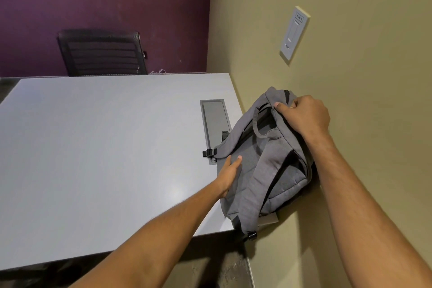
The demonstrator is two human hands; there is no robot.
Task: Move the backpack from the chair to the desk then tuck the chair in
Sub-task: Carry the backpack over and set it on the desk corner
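Head view: right hand (pixel 304 117) is clamped on the top of the grey backpack (pixel 264 161) at centre right of the frame, while the left hand (pixel 230 176) lies flat, fingers apart, against its side. It rests on the desk (pixel 105 142) against the wall. Placement looks nearly done; next comes letting go, then tucking in a chair not visible here.

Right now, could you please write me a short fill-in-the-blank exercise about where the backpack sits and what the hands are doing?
1. The grey backpack rests on the ____, against the beige wall.
2. The ____ hand grips the backpack's top.
3. The left hand lies on the backpack's ____ side.
4. The black mesh chair stands at the desk's ____ edge.

Missing words: desk; right; left; far
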